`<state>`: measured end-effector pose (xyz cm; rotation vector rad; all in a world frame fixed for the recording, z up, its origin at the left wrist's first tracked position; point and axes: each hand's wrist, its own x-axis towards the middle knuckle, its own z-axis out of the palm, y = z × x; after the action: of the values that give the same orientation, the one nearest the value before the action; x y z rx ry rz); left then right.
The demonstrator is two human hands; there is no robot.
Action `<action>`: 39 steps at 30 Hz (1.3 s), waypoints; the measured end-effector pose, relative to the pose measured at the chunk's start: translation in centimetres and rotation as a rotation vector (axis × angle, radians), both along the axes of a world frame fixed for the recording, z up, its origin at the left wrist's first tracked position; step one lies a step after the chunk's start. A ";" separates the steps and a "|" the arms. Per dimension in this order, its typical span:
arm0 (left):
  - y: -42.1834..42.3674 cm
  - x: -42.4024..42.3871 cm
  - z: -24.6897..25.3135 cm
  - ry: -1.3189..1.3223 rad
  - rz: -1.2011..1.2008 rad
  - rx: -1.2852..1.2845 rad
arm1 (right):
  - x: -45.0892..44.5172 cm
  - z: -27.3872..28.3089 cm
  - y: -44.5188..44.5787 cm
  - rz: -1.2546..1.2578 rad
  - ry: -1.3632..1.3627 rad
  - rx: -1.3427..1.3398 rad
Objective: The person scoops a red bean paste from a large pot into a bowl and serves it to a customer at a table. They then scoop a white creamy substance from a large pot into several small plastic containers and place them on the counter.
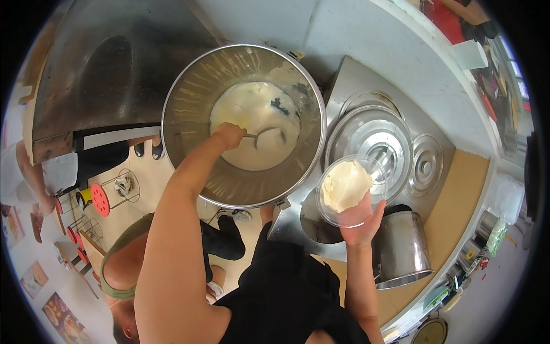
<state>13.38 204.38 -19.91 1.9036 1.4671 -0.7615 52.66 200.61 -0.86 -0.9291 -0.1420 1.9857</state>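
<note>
My left hand [231, 136] reaches into a deep, wide metal pot [182, 101] and is closed around the metal handle of a round scoop [258, 139]. The scoop lies at the surface of a pale, creamy, custard-like food [253, 107] at the pot's bottom. A dark patch shows on that surface, perhaps a reflection. Off to the right of the pot, my right hand [363, 223] supports a clear plastic bowl [326, 213] from below, palm up with the thumb at the side. Pale soft curd [347, 185] is heaped in the bowl.
Round metal lids [350, 124] lie on a stainless steel counter [356, 77], which has a round opening [316, 217]. Near my right forearm is a large metal pot [404, 245]. A crouching or seated person [129, 266] is close on the left, beyond my arm, near red stools [100, 200].
</note>
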 end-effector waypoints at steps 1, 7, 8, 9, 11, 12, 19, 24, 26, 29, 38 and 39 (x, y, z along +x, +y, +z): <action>-0.4 0.0 -0.8 -0.033 0.016 -0.020 | 0.0 -0.1 0.0 0.006 0.003 0.004; -0.1 0.1 0.9 -0.183 0.087 -0.010 | -0.2 0.1 0.2 0.009 0.006 0.013; 0.2 -0.2 1.8 -0.206 0.086 -0.009 | -0.2 0.0 0.2 0.007 0.005 0.013; 0.5 -0.4 2.8 -0.241 0.087 0.010 | -0.2 -0.1 0.2 0.007 0.004 0.013; 0.9 -1.0 5.4 -0.305 0.092 0.049 | -0.4 -0.1 0.3 0.008 -0.002 0.017; 1.1 -1.3 7.0 -0.334 0.115 0.080 | -0.6 -0.1 0.5 0.003 -0.010 0.020; 3.3 -1.5 26.0 -0.234 0.172 0.183 | -2.7 0.5 1.4 0.002 -0.128 0.115; 4.0 -1.0 35.8 -0.221 0.290 0.166 | -5.1 0.8 2.2 0.006 -0.081 0.085; 4.1 -0.4 38.2 -0.214 0.292 0.170 | -6.4 0.4 2.4 0.043 -0.037 0.088; 4.2 1.5 39.7 -0.200 0.228 0.205 | -8.8 0.6 2.9 0.097 0.013 0.049; 1.4 4.3 33.7 -0.001 -0.163 0.743 | -10.6 1.1 3.6 0.112 0.061 0.089; 1.5 4.4 33.6 -0.013 -0.160 0.832 | -10.2 0.8 3.6 0.108 0.048 0.104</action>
<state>17.78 205.92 13.68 2.6393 1.8050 -0.1849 42.49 204.17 -0.06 -0.8212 -0.2705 2.0775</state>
